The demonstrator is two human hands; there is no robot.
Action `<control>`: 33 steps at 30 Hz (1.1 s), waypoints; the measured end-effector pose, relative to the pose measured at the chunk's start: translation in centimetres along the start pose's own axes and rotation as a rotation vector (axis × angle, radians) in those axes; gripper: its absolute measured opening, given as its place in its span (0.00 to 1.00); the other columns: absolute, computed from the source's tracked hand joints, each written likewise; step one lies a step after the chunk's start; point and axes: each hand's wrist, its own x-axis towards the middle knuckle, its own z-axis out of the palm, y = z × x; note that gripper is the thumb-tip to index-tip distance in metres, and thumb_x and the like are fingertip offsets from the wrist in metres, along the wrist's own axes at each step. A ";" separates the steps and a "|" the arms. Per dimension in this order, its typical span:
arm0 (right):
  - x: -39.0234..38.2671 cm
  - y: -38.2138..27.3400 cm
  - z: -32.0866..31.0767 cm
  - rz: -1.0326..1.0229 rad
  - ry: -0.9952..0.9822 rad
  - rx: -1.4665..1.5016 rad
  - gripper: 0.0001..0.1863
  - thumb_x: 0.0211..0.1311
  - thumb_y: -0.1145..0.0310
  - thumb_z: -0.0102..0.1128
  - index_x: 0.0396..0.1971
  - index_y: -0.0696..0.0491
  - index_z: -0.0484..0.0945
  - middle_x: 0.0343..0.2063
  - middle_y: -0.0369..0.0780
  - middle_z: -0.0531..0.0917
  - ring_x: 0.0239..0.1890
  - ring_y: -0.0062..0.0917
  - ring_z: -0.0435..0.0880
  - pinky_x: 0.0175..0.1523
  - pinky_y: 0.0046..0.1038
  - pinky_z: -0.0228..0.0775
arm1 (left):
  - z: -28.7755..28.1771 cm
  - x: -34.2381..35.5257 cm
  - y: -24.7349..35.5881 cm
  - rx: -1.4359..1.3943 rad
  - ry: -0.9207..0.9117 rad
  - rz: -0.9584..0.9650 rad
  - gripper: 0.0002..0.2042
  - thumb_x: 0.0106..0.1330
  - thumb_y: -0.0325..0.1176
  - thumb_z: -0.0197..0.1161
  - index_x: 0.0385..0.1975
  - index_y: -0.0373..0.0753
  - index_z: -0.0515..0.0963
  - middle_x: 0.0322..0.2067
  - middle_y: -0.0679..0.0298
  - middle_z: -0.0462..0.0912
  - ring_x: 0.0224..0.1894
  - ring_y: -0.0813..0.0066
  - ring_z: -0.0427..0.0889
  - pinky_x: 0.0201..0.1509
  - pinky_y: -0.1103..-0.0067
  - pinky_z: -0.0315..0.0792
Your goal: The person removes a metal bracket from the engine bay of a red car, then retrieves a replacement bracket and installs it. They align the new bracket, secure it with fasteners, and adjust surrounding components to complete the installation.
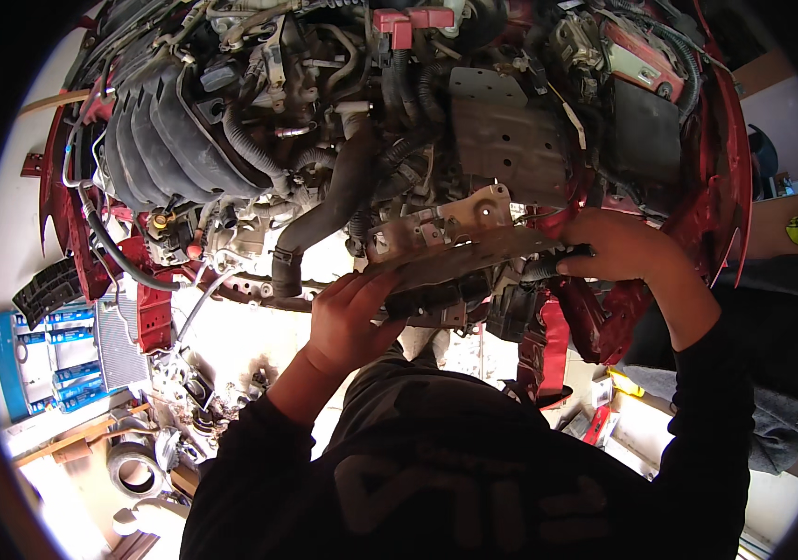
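A long, dirty metal bracket [446,245] with holes and a raised flange lies across the front of the open engine bay. My left hand [350,322] grips its left end, fingers over the top edge and thumb below. At the bracket's right end, my right hand [618,247] is closed with thumb and fingers around the edge; the fingertips are partly hidden. Just below that hand runs a black corrugated hose [539,271]. A thick black radiator hose [324,210] bends down beside the bracket's left end.
A ribbed black engine cover [180,140] sits at the left of the bay, a brown metal plate [511,140] at its right. Torn red body parts [595,317] hang at the front right. Boxes [63,355], a tire [136,471] and loose parts lie at lower left.
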 end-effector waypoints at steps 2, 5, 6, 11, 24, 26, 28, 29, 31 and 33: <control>0.1 -0.4 -0.2 0.033 -0.076 -0.014 0.26 0.66 0.50 0.78 0.55 0.54 0.89 0.49 0.48 0.90 0.57 0.45 0.86 0.62 0.44 0.78 | 0.1 0.2 -0.1 -0.004 0.048 0.024 0.27 0.52 0.31 0.85 0.54 0.33 0.85 0.37 0.55 0.92 0.33 0.54 0.90 0.39 0.65 0.85; -0.2 -1.6 -0.1 0.028 -0.093 -0.085 0.28 0.66 0.51 0.77 0.57 0.56 0.87 0.53 0.49 0.88 0.59 0.46 0.85 0.62 0.45 0.78 | 0.0 0.6 -0.1 -0.021 0.050 0.020 0.26 0.52 0.31 0.86 0.53 0.35 0.86 0.36 0.56 0.92 0.33 0.55 0.90 0.39 0.66 0.85; -0.5 -2.3 0.1 0.032 -0.071 -0.118 0.29 0.66 0.51 0.77 0.58 0.56 0.86 0.54 0.49 0.88 0.60 0.47 0.85 0.62 0.46 0.78 | 0.0 0.7 0.0 -0.030 0.052 -0.001 0.26 0.52 0.32 0.86 0.52 0.35 0.86 0.35 0.57 0.92 0.33 0.56 0.90 0.39 0.66 0.85; -5.4 -7.7 0.6 0.073 0.240 -0.350 0.32 0.64 0.56 0.80 0.62 0.58 0.82 0.56 0.49 0.87 0.61 0.46 0.85 0.62 0.47 0.79 | 0.1 1.6 0.1 -0.051 0.105 -0.021 0.25 0.51 0.33 0.87 0.50 0.37 0.87 0.34 0.58 0.91 0.34 0.56 0.91 0.40 0.67 0.86; -3.3 -13.5 25.1 0.358 0.815 0.626 0.52 0.64 0.58 0.84 0.79 0.63 0.63 0.62 0.52 0.82 0.65 0.40 0.84 0.67 0.41 0.78 | -0.4 2.8 -1.3 -0.025 0.016 0.079 0.24 0.52 0.41 0.87 0.47 0.41 0.86 0.29 0.59 0.90 0.30 0.54 0.91 0.33 0.64 0.85; -1.4 -13.4 27.3 0.434 0.945 0.710 0.54 0.63 0.56 0.85 0.79 0.64 0.62 0.68 0.54 0.78 0.72 0.44 0.79 0.74 0.42 0.74 | -0.6 3.3 -1.6 -0.027 -0.029 0.092 0.24 0.52 0.42 0.87 0.47 0.41 0.86 0.29 0.59 0.90 0.29 0.53 0.91 0.33 0.63 0.85; 1.8 -13.8 28.4 0.524 1.069 0.629 0.54 0.60 0.56 0.87 0.78 0.64 0.63 0.68 0.54 0.79 0.72 0.46 0.79 0.75 0.45 0.74 | -0.9 3.6 -1.6 -0.042 -0.095 0.064 0.24 0.52 0.44 0.86 0.47 0.42 0.85 0.29 0.58 0.90 0.29 0.53 0.91 0.34 0.62 0.85; 3.7 -14.1 28.7 0.581 1.101 0.679 0.53 0.58 0.57 0.88 0.77 0.62 0.65 0.65 0.52 0.82 0.69 0.45 0.82 0.74 0.44 0.74 | -1.2 3.6 -1.5 -0.052 -0.124 0.052 0.25 0.52 0.41 0.87 0.48 0.41 0.86 0.31 0.57 0.92 0.33 0.55 0.93 0.37 0.64 0.86; 6.3 -14.5 29.1 0.585 1.313 0.776 0.50 0.57 0.58 0.87 0.75 0.62 0.68 0.61 0.52 0.86 0.65 0.45 0.86 0.71 0.44 0.77 | -1.5 4.0 -1.5 -0.082 -0.183 0.010 0.26 0.52 0.34 0.87 0.52 0.40 0.87 0.37 0.55 0.94 0.39 0.58 0.96 0.44 0.69 0.89; 7.5 -14.6 29.2 0.704 1.325 0.698 0.49 0.58 0.58 0.85 0.74 0.62 0.69 0.57 0.53 0.87 0.61 0.48 0.88 0.67 0.45 0.79 | -1.9 4.3 -1.7 -0.095 -0.194 0.020 0.26 0.53 0.38 0.87 0.52 0.42 0.87 0.36 0.55 0.93 0.38 0.53 0.94 0.43 0.66 0.87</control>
